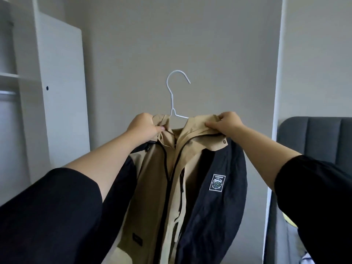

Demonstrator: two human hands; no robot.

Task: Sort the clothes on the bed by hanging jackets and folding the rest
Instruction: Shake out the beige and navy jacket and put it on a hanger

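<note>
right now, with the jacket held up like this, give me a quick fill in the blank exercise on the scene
1. The left hand and the right hand hold the collar of the tan and black zip-up jacket, which sits on a thin ____ wire hanger.
2. The square embroidered patch sits on the jacket's ____ panel.
3. The grey padded headboard stands on the person's ____ side.
Missing words: white, black, right.

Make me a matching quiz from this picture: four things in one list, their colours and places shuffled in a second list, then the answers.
1. hanger
2. jacket
3. wardrobe
4. headboard

A. grey, far right
B. white, far left
C. tan and black, held up at the collar
D. white wire, hook free in the air

Pairs: 1-D, 2-C, 3-B, 4-A
</note>
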